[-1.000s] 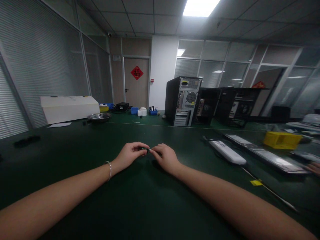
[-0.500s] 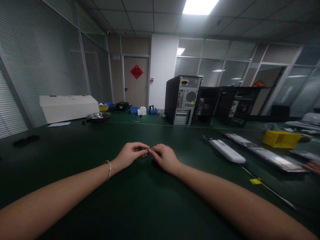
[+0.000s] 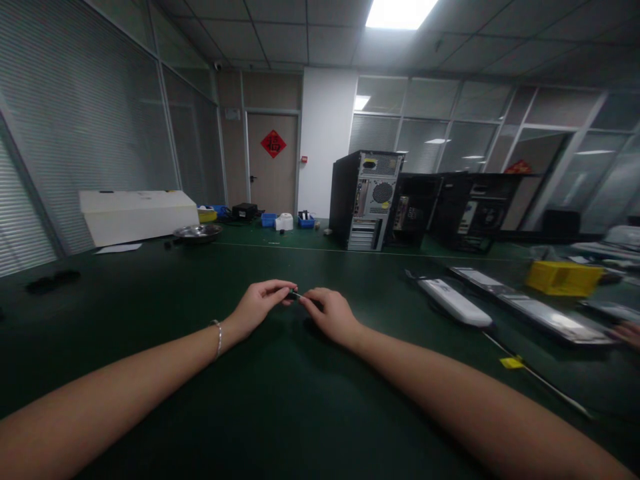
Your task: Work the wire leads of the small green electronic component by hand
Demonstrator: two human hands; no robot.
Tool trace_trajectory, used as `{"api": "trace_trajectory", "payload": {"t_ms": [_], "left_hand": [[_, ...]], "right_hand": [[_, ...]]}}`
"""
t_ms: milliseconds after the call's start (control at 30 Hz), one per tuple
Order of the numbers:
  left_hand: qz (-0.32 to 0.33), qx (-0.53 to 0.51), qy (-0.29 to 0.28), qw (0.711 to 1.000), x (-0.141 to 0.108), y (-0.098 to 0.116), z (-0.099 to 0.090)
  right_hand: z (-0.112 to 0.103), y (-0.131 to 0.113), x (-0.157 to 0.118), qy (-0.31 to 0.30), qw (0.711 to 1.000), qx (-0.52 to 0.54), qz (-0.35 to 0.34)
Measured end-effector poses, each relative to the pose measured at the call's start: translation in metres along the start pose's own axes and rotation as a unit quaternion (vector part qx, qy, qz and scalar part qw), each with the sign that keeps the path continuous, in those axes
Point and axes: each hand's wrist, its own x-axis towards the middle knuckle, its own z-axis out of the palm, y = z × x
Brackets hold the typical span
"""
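My left hand (image 3: 260, 301), with a silvery bracelet (image 3: 219, 337) at the wrist, pinches a small dark green piece (image 3: 291, 294) between thumb and fingers. It looks like a little circuit board, but is too small to name surely. From it a thin, light-coloured pin or wire (image 3: 299, 295) reaches across to my right hand (image 3: 327, 312), whose thumb and forefinger are pinched on its other end. Both hands are just over the dark green tabletop (image 3: 280, 400), a short gap between their fingertips.
Black computer towers (image 3: 367, 200) stand at the back right. A white device (image 3: 455, 301), long metallic panels (image 3: 530, 303) and a yellow bin (image 3: 564, 277) lie to the right, near another person's hand (image 3: 627, 333). A metal bowl (image 3: 197, 233) and white box (image 3: 140, 217) are back left.
My left hand has drawn slightly left and up, away from the right. A short gap with the thin light piece now shows between the fingertips.
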Motion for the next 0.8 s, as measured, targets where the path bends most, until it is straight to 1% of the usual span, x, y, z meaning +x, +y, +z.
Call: {"api": "trace_trajectory", "payload": {"t_ms": [133,233,333,433,533,700,800], "left_hand": [[-0.002,-0.019,0.005,1.000,0.0005,-0.0023,-0.0010],[-0.005,-0.051,0.021,0.998,0.0015,-0.0039,-0.0017],[-0.012,-0.064,0.027,0.998,0.0018,-0.0035,-0.0016],[-0.028,-0.052,0.000,0.998,0.0000,-0.0020,-0.0001],[-0.026,-0.056,-0.042,0.997,-0.0027,-0.0004,0.0011],[-0.028,-0.017,-0.079,0.996,-0.0045,0.0049,0.0001],[-0.034,-0.010,-0.094,0.995,-0.0040,0.0052,0.0003]], "right_hand": [[-0.0012,-0.0003,-0.0006,0.004,1.000,-0.001,0.018],[-0.0013,-0.0003,-0.0007,0.011,0.999,0.011,0.032],[-0.0012,-0.0016,-0.0006,0.006,1.000,0.025,0.010],[-0.0018,-0.0051,-0.0008,-0.019,0.999,0.024,-0.036],[-0.0029,-0.0085,-0.0014,-0.029,0.998,0.019,-0.054],[-0.0035,-0.0087,-0.0016,-0.007,0.999,0.021,-0.035],[-0.0018,-0.0062,-0.0007,0.012,1.000,0.020,0.004]]}}
